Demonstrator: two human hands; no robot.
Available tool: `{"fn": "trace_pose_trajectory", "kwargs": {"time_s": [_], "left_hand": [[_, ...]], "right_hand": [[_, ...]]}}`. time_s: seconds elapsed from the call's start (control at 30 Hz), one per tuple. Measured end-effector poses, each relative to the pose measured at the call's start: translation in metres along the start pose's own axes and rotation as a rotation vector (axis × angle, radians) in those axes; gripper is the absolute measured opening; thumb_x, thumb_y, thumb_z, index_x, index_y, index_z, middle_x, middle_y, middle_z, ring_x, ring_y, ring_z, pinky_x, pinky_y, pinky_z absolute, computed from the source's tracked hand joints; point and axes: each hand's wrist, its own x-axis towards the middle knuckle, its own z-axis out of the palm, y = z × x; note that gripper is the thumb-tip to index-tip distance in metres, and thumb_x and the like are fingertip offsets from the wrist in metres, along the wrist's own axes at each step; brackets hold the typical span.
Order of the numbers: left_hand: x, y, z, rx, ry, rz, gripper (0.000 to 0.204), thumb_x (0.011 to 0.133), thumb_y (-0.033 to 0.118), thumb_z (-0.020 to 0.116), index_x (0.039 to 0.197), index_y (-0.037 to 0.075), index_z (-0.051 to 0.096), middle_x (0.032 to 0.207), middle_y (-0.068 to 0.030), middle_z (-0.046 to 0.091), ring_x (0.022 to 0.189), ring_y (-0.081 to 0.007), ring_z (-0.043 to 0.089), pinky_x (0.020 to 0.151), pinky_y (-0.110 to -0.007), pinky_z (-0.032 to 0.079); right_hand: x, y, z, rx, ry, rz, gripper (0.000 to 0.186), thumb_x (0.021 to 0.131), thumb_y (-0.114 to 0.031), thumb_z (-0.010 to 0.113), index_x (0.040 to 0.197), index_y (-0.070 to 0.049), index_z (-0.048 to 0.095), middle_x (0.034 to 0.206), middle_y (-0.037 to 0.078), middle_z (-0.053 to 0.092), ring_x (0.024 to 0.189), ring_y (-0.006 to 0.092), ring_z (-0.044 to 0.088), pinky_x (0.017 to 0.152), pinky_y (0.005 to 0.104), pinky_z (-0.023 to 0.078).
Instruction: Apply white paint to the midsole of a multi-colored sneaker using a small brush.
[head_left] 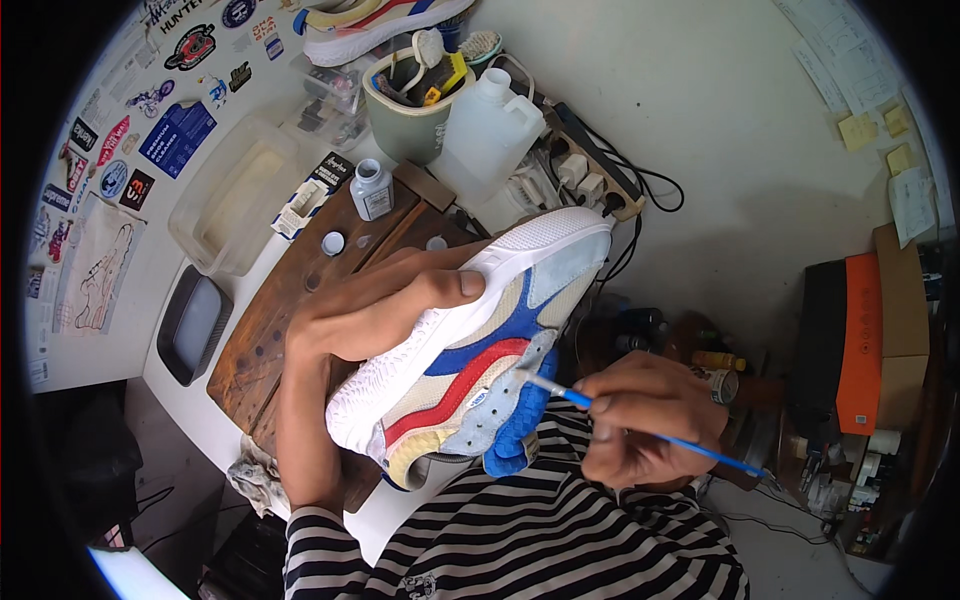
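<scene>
My left hand is wrapped round the white sole of a sneaker, its thumb lying along the sole's edge. The shoe is held tilted in front of my striped shirt, its side facing up. That side has beige mesh, blue panels, a red wavy stripe and a pale grey-blue eyelet panel, with blue laces beside it. Between the fingers of my right hand is a thin paintbrush with a blue handle. Its tip meets the pale eyelet panel near the laces. The fingers under the shoe are hidden.
On a dark wooden board stands an uncapped small jar, its white cap nearby. Behind are a green-grey bin of brushes, a translucent jug, a clear tub and another sneaker. Power cables trail at the back.
</scene>
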Motion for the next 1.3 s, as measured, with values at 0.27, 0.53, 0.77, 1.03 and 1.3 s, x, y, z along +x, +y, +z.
{"fn": "trace_pose_trajectory", "kwargs": {"time_s": [0.27, 0.53, 0.77, 1.03, 1.3], "left_hand": [[0.0, 0.002, 0.001, 0.013, 0.005, -0.008, 0.073, 0.099, 0.049, 0.039, 0.149, -0.003, 0.048, 0.125, -0.0227, 0.069, 0.106, -0.0297, 0.066, 0.097, -0.038, 0.049], [-0.002, 0.009, 0.0, -0.099, -0.005, -0.078, 0.075, 0.093, 0.045, 0.049, 0.147, -0.008, 0.049, 0.131, -0.0221, 0.065, 0.114, -0.026, 0.063, 0.101, -0.033, 0.045], [-0.002, 0.008, 0.0, -0.049, 0.02, -0.085, 0.074, 0.093, 0.044, 0.049, 0.146, -0.008, 0.05, 0.13, -0.0213, 0.065, 0.113, -0.0257, 0.062, 0.1, -0.033, 0.045], [-0.002, 0.01, 0.0, -0.112, 0.014, -0.061, 0.073, 0.093, 0.045, 0.049, 0.143, -0.008, 0.052, 0.127, -0.0204, 0.066, 0.111, -0.0255, 0.063, 0.099, -0.033, 0.046], [-0.002, 0.009, 0.002, -0.099, 0.026, -0.09, 0.074, 0.094, 0.047, 0.051, 0.143, -0.008, 0.052, 0.128, -0.021, 0.066, 0.111, -0.0255, 0.063, 0.099, -0.033, 0.046]], "right_hand": [[0.003, -0.003, -0.001, -0.024, -0.061, 0.01, 0.031, 0.081, 0.002, 0.069, 0.11, 0.002, 0.057, 0.093, 0.019, 0.067, 0.064, 0.023, 0.07, 0.057, 0.0302, 0.06], [0.0, -0.004, 0.003, -0.041, 0.002, 0.001, 0.026, 0.08, 0.002, 0.067, 0.104, 0.002, 0.059, 0.088, 0.019, 0.067, 0.063, 0.0218, 0.069, 0.056, 0.0312, 0.059], [-0.001, -0.005, 0.004, -0.046, -0.02, -0.007, 0.028, 0.079, 0.002, 0.069, 0.105, 0.0, 0.059, 0.088, 0.018, 0.068, 0.063, 0.0215, 0.069, 0.054, 0.0306, 0.058], [-0.001, -0.001, 0.006, -0.009, 0.069, -0.012, 0.026, 0.079, 0.0, 0.077, 0.101, 0.002, 0.064, 0.087, 0.018, 0.072, 0.058, 0.0202, 0.069, 0.05, 0.0288, 0.057], [0.002, -0.003, 0.007, -0.036, -0.035, -0.03, 0.029, 0.081, 0.001, 0.069, 0.107, 0.002, 0.059, 0.09, 0.019, 0.068, 0.066, 0.0225, 0.071, 0.057, 0.0321, 0.061]]}}
